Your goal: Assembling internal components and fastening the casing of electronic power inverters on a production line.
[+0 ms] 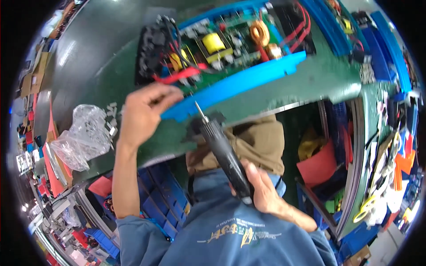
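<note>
My right hand [265, 191] is wrapped round a black electric screwdriver [226, 157]. The tool slants up and to the left, its thin bit ending just short of a blue casing wall [242, 84]. By the left end of that wall, the fingers of my left hand [144, 111] are pinched together; what they hold, if anything, is too small to make out. Inside the blue casing lies a green circuit board [242, 57] with a yellow-wrapped transformer [214, 43] and a copper coil [259, 33]. Red tubing [182, 74] crosses the board's near left corner, close to my left fingertips.
A clear plastic bag [86, 133] lies left on the green bench [93, 66], beside small loose grey parts [111, 119]. Further blue casings [326, 26] are at the far right. Yellow-handled scissors [366, 208] lie to the right. Blue bins [164, 195] stand below the bench edge.
</note>
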`<state>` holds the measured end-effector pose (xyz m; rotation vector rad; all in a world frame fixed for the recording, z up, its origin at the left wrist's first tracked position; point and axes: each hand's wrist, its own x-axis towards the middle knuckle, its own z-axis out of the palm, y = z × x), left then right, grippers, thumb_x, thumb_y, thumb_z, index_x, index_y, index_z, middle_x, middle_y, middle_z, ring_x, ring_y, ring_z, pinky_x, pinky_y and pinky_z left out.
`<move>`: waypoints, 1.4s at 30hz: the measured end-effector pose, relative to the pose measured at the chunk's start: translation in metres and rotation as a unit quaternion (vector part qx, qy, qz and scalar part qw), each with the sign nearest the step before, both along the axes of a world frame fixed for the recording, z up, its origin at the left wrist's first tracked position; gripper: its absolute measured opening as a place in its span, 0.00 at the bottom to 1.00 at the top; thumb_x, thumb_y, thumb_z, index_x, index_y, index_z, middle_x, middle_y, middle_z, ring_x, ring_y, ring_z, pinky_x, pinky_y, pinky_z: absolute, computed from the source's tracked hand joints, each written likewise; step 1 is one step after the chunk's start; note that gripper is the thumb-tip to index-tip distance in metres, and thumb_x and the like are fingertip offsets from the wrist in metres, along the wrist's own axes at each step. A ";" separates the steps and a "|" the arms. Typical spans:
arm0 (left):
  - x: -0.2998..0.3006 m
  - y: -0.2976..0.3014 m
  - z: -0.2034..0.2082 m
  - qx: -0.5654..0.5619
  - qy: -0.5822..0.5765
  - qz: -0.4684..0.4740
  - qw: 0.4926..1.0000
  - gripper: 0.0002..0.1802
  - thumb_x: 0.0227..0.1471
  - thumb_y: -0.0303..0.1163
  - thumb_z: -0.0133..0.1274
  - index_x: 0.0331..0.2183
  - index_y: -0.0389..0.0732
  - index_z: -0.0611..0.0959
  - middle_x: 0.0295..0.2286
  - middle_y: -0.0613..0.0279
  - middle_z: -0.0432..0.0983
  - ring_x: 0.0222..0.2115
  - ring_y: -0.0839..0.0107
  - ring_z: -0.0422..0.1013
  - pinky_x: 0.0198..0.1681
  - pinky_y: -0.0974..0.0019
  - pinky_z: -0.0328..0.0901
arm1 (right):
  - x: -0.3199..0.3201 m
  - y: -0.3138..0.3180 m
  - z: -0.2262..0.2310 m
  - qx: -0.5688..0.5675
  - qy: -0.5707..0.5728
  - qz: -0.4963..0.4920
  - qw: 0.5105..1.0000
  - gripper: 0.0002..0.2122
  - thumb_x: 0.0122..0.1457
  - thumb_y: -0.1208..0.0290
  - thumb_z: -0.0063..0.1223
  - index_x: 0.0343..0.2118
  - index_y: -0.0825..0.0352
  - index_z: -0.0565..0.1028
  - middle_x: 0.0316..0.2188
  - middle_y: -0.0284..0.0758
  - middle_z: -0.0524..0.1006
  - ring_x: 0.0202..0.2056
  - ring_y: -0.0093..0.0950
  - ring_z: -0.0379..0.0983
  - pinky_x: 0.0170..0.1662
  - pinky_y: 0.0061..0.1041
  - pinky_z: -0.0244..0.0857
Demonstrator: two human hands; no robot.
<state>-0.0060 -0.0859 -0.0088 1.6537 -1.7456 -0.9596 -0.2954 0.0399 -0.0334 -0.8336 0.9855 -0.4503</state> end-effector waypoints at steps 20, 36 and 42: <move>0.012 -0.012 -0.005 -0.096 0.014 -0.092 0.991 0.10 0.46 0.27 0.67 0.35 0.42 0.89 0.31 0.62 0.83 0.27 0.67 0.79 0.28 0.67 0.73 | -0.005 -0.019 0.027 0.184 -0.062 0.037 0.980 0.36 0.70 0.39 0.27 0.56 0.74 0.67 0.32 0.35 0.76 0.31 0.21 0.69 0.37 0.21 0.62; 0.006 0.000 0.043 0.007 -0.068 -0.189 0.980 0.25 0.44 0.16 0.57 0.49 0.36 0.82 0.39 0.55 0.76 0.33 0.57 0.76 0.33 0.60 0.71 | 0.004 -0.013 0.020 0.145 -0.002 0.054 0.988 0.46 0.64 0.29 0.21 0.62 0.73 0.64 0.27 0.36 0.77 0.26 0.21 0.70 0.33 0.20 0.60; 0.006 0.002 0.043 -0.007 -0.114 -0.182 0.977 0.24 0.44 0.21 0.62 0.47 0.37 0.82 0.36 0.59 0.76 0.31 0.61 0.76 0.29 0.61 0.69 | 0.005 -0.011 0.001 0.255 -0.123 0.030 0.959 0.45 0.63 0.29 0.25 0.62 0.72 0.64 0.20 0.37 0.74 0.21 0.25 0.68 0.29 0.22 0.61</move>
